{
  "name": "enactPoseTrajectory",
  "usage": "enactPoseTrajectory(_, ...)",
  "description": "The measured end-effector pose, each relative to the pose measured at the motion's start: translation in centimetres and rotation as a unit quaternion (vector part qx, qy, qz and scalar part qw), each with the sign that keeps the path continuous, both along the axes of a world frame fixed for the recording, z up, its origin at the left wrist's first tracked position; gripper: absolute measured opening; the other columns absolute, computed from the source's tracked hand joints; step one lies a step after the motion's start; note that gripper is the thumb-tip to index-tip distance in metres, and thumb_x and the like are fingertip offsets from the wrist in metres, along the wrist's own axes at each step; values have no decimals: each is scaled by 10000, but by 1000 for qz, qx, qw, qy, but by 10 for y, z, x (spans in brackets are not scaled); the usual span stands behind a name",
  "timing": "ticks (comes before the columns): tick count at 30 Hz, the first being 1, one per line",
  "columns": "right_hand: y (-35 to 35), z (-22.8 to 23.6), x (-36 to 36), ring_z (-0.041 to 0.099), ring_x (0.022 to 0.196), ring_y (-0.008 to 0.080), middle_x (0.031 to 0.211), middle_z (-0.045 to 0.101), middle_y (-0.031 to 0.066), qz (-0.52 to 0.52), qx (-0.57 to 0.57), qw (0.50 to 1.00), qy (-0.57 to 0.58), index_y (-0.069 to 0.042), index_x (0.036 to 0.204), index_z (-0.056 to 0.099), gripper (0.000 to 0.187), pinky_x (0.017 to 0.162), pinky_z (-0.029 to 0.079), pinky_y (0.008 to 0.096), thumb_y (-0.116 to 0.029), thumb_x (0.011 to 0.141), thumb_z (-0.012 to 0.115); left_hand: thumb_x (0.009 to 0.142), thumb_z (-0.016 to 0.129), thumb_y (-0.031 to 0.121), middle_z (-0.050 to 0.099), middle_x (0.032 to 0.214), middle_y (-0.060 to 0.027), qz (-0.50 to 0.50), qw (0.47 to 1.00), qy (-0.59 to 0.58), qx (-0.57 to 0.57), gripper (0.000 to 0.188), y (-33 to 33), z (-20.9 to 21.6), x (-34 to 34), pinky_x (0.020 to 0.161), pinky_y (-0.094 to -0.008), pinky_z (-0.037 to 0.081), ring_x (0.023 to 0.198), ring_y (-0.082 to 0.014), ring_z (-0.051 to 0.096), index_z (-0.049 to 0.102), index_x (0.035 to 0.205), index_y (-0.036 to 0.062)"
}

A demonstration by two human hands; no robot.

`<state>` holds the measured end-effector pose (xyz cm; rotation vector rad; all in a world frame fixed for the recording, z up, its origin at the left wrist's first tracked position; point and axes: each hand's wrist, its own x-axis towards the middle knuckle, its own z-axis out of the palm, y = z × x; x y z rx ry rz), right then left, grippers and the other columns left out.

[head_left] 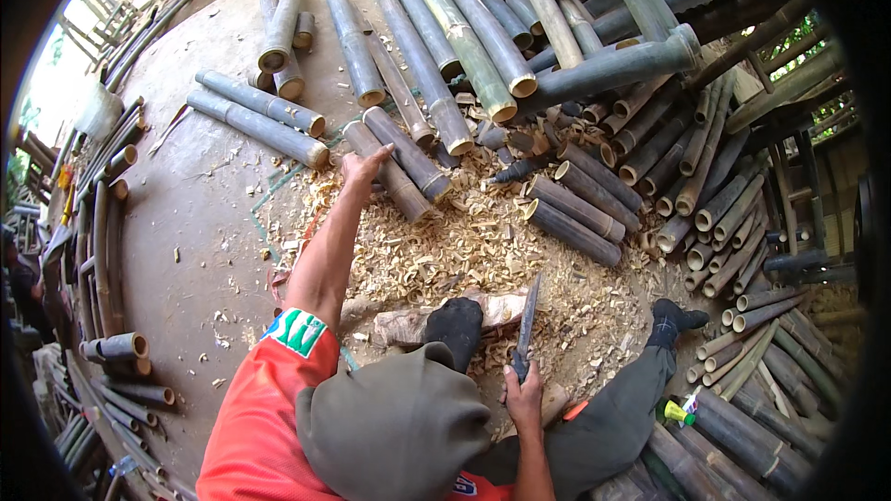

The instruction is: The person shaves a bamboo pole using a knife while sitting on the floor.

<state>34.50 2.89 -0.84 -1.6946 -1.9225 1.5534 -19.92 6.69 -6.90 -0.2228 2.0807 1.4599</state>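
My left arm reaches out ahead, and my left hand [364,167] is closed on the side of a short brown bamboo piece [401,187]. Part of its fingers is hidden. Touching that piece is another dark bamboo length [408,156]. In my right hand [524,395], close to my body, is the handle of a long-bladed knife [528,320], its blade pointing up and away. Pale bamboo shavings [418,255] cover the ground between my hands. A short log [501,309] lies by my black-covered foot [455,329].
Long bamboo poles [455,28] lie ahead, with more stacked at the right [733,213]. Two cut lengths [260,130] rest on the ground at left. Bamboo [102,250] also lines the left side. A yellow-green bottle [675,411] lies near my right leg [603,417].
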Motion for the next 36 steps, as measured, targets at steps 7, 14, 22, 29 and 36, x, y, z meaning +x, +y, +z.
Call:
enactPoseTrajectory(7, -2, -2, -6, 545, 432, 142, 641, 549, 35, -27, -4, 999, 41, -25, 1026, 514, 267, 427, 461, 314, -248, 990, 658, 701, 954, 376, 686, 1151, -206, 6, 1000, 11, -8, 719, -4, -2, -11, 701, -486, 649, 926, -331, 722, 656, 1190, -60)
enactPoseTrajectory(14, 5, 3, 2, 612, 660, 330, 763, 599, 157, 6, 136, 991, -17, 7, 1077, 540, 341, 622, 479, 449, -297, 980, 660, 831, 851, 324, 676, 1134, -177, -61, 974, -42, 213, 624, -15, 33, 68, 631, -423, 643, 919, -314, 723, 589, 1267, -37)
enactPoseTrajectory(22, 14, 36, -25, 667, 855, 500, 931, 690, 280, 37, 153, 985, -70, 0, 1245, 515, 422, 719, 512, 563, -319, 998, 639, 809, 854, 244, 617, 1152, -163, -57, 934, -159, 315, 597, -46, 37, 237, 821, -528, 621, 1031, -294, 655, 525, 1243, -3)
enactPoseTrajectory(29, 19, 70, -43, 701, 855, 466, 970, 702, 265, 64, 226, 972, -23, 14, 1336, 494, 470, 684, 557, 520, -276, 1000, 647, 740, 947, 258, 670, 1051, -137, 29, 957, -135, 255, 643, -48, 51, 239, 747, -490, 600, 930, -266, 687, 575, 1197, 1)
enactPoseTrajectory(36, 21, 12, -45, 702, 813, 475, 866, 697, 265, 91, 166, 962, -195, 13, 1229, 501, 358, 682, 531, 555, -252, 1015, 609, 753, 944, 264, 675, 1050, -157, 16, 967, -117, 227, 636, -33, 66, 254, 718, -465, 610, 891, -278, 697, 574, 1190, -14)
